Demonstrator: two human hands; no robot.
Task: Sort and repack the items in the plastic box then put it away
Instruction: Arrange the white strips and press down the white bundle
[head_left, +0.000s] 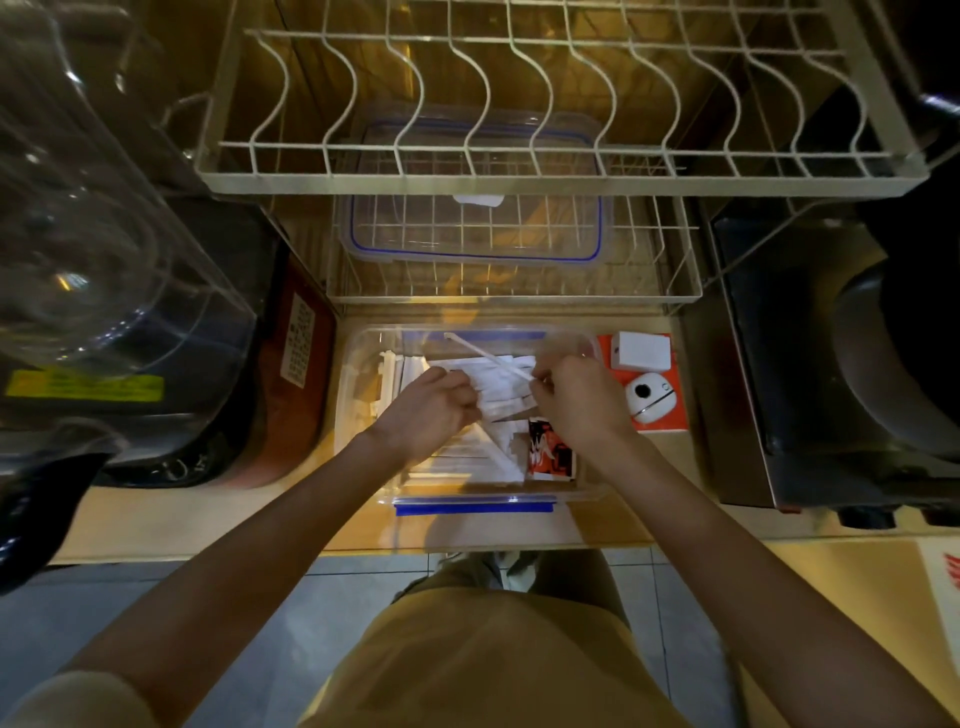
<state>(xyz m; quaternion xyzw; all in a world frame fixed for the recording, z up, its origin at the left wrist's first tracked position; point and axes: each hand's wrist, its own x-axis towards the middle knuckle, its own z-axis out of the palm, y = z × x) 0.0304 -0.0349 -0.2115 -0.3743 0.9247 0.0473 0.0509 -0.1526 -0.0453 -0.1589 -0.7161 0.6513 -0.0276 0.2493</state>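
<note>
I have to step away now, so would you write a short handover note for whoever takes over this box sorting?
Left hand: inside the plastic box, gripping white paper packets.
Right hand: pinching a long white plastic stick above the box.
The box sits open on the counter, with white packets and a red and black sachet inside.
Its lid lies on the lower wire rack.
Done: box opened, sorting under way.
Left: finish sorting, repack, fit lid, put box away.
</note>
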